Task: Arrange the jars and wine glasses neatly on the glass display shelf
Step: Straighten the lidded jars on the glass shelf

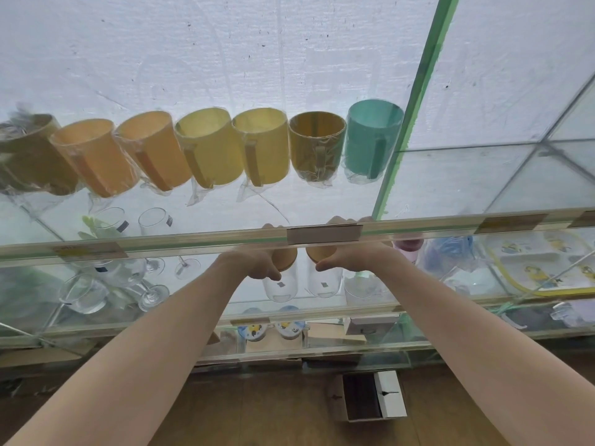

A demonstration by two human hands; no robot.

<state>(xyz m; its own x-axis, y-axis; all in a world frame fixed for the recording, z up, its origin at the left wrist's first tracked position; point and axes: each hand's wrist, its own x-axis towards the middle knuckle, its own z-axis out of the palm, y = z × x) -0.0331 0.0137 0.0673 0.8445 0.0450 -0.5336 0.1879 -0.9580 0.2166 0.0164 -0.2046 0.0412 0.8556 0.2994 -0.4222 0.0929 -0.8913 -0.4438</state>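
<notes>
Two clear glass jars with wooden lids stand side by side on the middle glass shelf [418,309]. My left hand [257,263] grips the lid of the left jar [280,286]. My right hand [349,257] grips the lid of the right jar [324,283]. The upper shelf's front edge [193,243] hides part of both hands' fingers. A third clear jar [362,286] stands just right of them. Several wine glasses [151,284] stand on the same shelf to the left, and one glass [85,294] lies tilted.
A row of wrapped plastic mugs [206,148] in orange, yellow, brown and teal sits on the upper shelf. A cartoon-printed tray [541,262] lies at the right. Small printed cups [273,326] stand on the lower shelf. An open cardboard box [368,395] rests on the wooden floor.
</notes>
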